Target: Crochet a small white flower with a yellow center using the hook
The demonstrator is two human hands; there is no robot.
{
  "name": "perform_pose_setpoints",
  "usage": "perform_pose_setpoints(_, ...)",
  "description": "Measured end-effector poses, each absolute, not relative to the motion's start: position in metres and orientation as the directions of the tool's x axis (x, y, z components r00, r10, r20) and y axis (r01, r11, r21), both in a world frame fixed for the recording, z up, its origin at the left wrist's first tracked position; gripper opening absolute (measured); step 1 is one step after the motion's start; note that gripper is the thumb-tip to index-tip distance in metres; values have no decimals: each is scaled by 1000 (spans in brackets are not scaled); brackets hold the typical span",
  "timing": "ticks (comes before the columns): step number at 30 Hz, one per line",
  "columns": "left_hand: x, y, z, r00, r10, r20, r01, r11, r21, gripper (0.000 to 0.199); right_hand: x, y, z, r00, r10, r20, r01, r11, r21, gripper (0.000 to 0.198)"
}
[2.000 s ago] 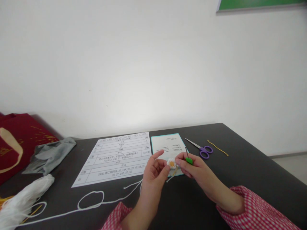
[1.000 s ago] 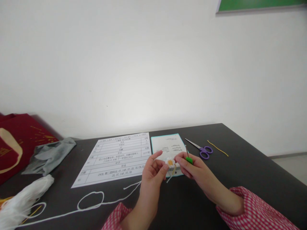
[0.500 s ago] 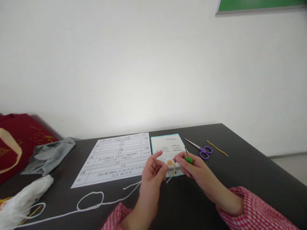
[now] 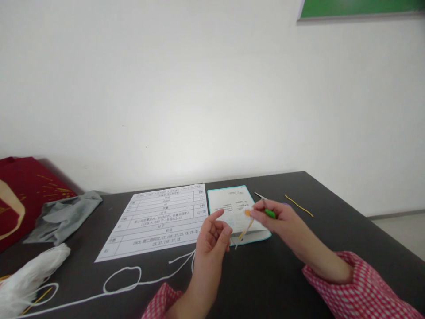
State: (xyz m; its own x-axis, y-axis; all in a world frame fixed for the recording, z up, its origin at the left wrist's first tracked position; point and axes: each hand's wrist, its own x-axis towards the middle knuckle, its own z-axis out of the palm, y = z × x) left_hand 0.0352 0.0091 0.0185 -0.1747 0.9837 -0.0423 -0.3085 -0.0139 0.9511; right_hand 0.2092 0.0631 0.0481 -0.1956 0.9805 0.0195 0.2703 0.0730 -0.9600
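Note:
My right hand pinches a small crocheted daisy, with a yellow centre and white petals, between thumb and fingers. Also in that hand is a crochet hook with a green handle, its thin shaft pointing up and away. Yellow and white yarn tails dangle below the flower. My left hand is to the left of the daisy, apart from it, with the index finger raised and the other fingers curled toward the thumb. White yarn runs across the table to behind my left hand; how it passes through the fingers is hidden.
A printed pattern sheet lies left of a blue-edged booklet. Scissors, partly covered by my right hand, and a yellow yarn piece lie right. A white skein, grey cloth and red bag are left.
The daisy has left my left fingertips and moved right and up with my right hand and the hook. My left hand stays nearly in place. The scissors' purple handles are now mostly covered.

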Motion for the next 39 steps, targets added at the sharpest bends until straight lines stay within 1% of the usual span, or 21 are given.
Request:
perform_pose_setpoints(2, 35, 9, 19, -168, 985, -40, -309, -14, 951, 35, 240, 78, 56, -25, 998, 54, 353, 59, -934, 39)
perform_pose_setpoints(5, 37, 8, 19, -156, 987, -44, -312, -7, 950, 33, 293, 104, 57, 217, 972, 89, 498, -31, -866, 27)
perform_pose_setpoints(6, 37, 8, 19, -154, 987, -45, -314, -6, 949, 32, 309, 111, 54, 275, 958, 84, 542, -82, -836, 24)
perform_pose_setpoints(8, 37, 9, 18, -148, 988, -46, -319, -4, 948, 33, 335, 122, 46, 334, 941, 52, 601, -170, -781, 20)
perform_pose_setpoints(11, 37, 10, 16, -139, 989, -49, -322, 2, 947, 34, 358, 126, 37, 358, 934, 25, 644, -227, -730, 21)
perform_pose_setpoints(14, 36, 12, 12, -136, 990, -48, -321, 2, 947, 35, 370, 120, 36, 346, 938, 31, 663, -221, -715, 26)
perform_pose_setpoints(18, 36, 14, 6, -119, 992, -51, -312, 11, 950, 36, 379, 118, 34, 331, 943, 35, 702, -221, -677, 27)
perform_pose_setpoints(22, 35, 13, 4, -84, 995, -60, -293, 33, 955, 35, 385, 131, 20, 330, 944, -21, 756, -278, -592, 28)
perform_pose_setpoints(26, 35, 11, 6, -57, 997, -53, -272, 36, 962, 30, 389, 143, 4, 330, 941, -81, 804, -325, -498, 28)
perform_pose_setpoints(31, 37, 10, 10, -52, 998, -17, -243, 3, 970, 26, 394, 149, -6, 382, 922, -63, 837, -374, -399, 29)
perform_pose_setpoints(35, 30, 17, 18, -105, 993, 45, -211, -67, 975, 26, 400, 155, -10, 461, 888, 0, 844, -438, -310, 30)
perform_pose_setpoints(39, 4, 32, 35, -252, 954, 161, -138, -200, 970, 28, 401, 156, -14, 478, 877, 45, 862, -458, -217, 30)
